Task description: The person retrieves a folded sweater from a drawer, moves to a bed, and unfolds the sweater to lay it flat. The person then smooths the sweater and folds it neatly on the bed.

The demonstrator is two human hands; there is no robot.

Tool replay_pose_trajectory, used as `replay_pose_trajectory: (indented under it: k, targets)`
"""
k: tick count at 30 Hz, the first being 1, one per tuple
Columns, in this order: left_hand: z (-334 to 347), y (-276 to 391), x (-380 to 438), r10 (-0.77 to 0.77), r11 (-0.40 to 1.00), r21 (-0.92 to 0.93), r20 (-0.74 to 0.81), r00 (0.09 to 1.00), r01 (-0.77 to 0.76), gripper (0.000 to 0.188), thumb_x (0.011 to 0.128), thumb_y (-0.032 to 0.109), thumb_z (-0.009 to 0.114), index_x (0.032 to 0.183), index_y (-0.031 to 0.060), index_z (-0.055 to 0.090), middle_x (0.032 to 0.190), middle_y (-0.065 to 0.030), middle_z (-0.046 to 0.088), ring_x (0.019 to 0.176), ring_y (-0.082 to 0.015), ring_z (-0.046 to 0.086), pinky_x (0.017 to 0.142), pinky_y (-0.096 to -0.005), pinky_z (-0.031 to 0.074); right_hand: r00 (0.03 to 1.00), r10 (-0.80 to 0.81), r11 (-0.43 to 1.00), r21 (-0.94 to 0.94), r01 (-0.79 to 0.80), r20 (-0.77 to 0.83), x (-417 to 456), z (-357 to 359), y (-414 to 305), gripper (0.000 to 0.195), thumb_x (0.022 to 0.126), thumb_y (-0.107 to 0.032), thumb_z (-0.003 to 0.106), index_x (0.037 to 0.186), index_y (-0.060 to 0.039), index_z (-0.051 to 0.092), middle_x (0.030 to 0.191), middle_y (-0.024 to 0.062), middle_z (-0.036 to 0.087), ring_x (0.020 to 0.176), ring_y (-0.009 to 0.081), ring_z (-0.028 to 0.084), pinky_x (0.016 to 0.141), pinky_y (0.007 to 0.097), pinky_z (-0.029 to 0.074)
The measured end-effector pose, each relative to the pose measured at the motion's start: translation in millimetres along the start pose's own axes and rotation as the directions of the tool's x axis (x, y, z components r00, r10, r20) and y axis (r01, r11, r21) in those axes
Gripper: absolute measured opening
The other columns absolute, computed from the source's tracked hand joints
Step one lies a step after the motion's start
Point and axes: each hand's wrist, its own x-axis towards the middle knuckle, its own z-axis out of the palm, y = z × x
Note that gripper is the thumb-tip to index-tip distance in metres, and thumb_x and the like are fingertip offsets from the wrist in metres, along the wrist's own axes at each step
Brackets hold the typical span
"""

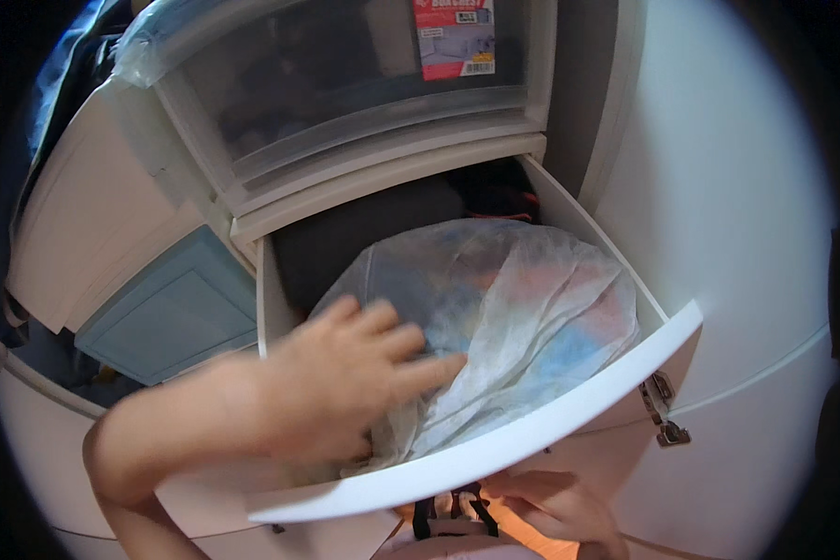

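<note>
My left hand (350,378), blurred, is over the left front part of an open white drawer (476,448). Its fingers are spread and touch or hover just above a translucent whitish bag (504,315); which of these, I cannot tell. Red and blue contents show through the bag. Behind it in the drawer lie a dark grey item (371,231) and a black item with red trim (504,196). My right hand (553,500) is below the drawer front, near its underside, with its fingers partly bent; whether it holds anything is hidden.
A closed clear-fronted drawer (364,84) with a printed label is above the open one. To the left are a blue-grey panel (175,308) and plastic sheeting (140,56). At the right stands a white door (735,210), with a metal hinge (663,413) beside the drawer front.
</note>
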Motion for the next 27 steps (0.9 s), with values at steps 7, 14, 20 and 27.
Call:
replay_pose_trajectory:
  k: [7, 14, 20, 27]
  targets:
    - [-59.6, -48.2, 105.3, -0.276, 0.751, -0.658, -0.395, 0.876, -0.061, 0.076, 0.087, 0.053, 0.057, 0.142, 0.0053, 0.037, 0.134, -0.0227, 0.044, 0.121, -0.0288, 0.047, 0.097, -0.0357, 0.043, 0.532, -0.694, 0.593, -0.804, 0.039, -0.485, 68.0, -79.1, -77.0, 0.041, 0.085, -0.029, 0.056, 0.113, 0.0004, 0.061, 0.105, 0.0162, 0.063, 0.088, 0.0319, 0.061, 0.074, 0.0411, 0.051]
    - [-0.9, -21.3, 119.2, -0.070, 0.917, -0.398, -0.258, 0.964, -0.040, 0.074, 0.088, 0.060, 0.046, 0.147, 0.0178, 0.031, 0.144, -0.0331, 0.028, 0.133, -0.0565, 0.021, 0.108, -0.0583, 0.025, 0.647, -0.572, 0.575, -0.809, -0.122, -0.504, 79.1, -88.9, -77.6, 0.041, 0.074, -0.026, 0.052, 0.100, 0.0036, 0.064, 0.095, 0.0168, 0.062, 0.083, 0.0301, 0.060, 0.073, 0.0400, 0.049]
    - [14.4, -12.3, 107.4, -0.007, 0.976, -0.213, -0.263, 0.965, -0.051, 0.067, 0.091, 0.052, 0.040, 0.147, 0.0162, 0.029, 0.142, -0.0371, 0.028, 0.127, -0.0624, 0.027, 0.103, -0.0589, 0.034, 0.659, -0.587, 0.581, -0.812, -0.062, -0.471, 87.2, -93.2, -68.6, 0.029, 0.073, -0.024, 0.049, 0.071, 0.0018, 0.063, 0.060, 0.0096, 0.054, 0.059, 0.0242, 0.056, 0.063, 0.0347, 0.046]
    - [-3.4, -36.3, 130.9, 0.010, 0.876, -0.476, -0.142, 0.990, -0.077, 0.072, 0.092, 0.059, 0.037, 0.149, 0.0155, 0.025, 0.144, -0.0321, 0.031, 0.127, -0.0477, 0.040, 0.101, -0.0505, 0.039, 0.652, -0.554, 0.623, -0.777, -0.087, -0.518, 87.7, -95.0, -75.3, 0.034, 0.080, -0.025, 0.044, 0.075, 0.0023, 0.063, 0.058, 0.0085, 0.053, 0.052, 0.0233, 0.052, 0.055, 0.0348, 0.042]
